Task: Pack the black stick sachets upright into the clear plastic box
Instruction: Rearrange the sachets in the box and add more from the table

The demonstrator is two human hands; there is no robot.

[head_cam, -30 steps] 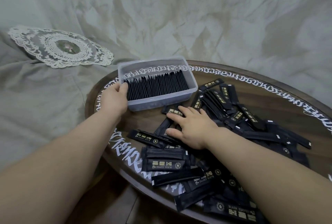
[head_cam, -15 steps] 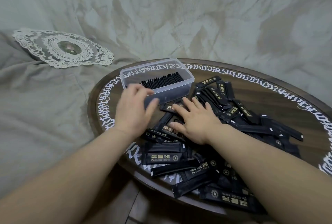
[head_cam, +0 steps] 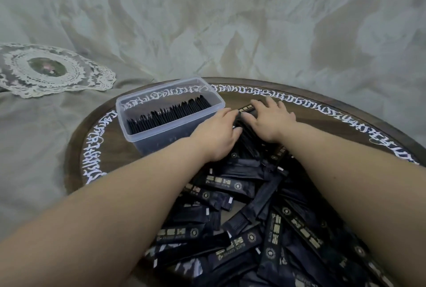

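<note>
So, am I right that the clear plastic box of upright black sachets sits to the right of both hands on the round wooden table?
Not quite: in the head view the clear plastic box sits to the left of both hands, left hand and right hand, on the round wooden table.

round wooden table (head_cam: pixel 322 111), clear box (head_cam: pixel 161 136), sachets (head_cam: pixel 242 194)

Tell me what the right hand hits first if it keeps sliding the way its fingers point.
The right hand points away toward the tray's far rim. Past the sachet under its fingertips, the way looks free up to that rim, though depth is uncertain.
</note>
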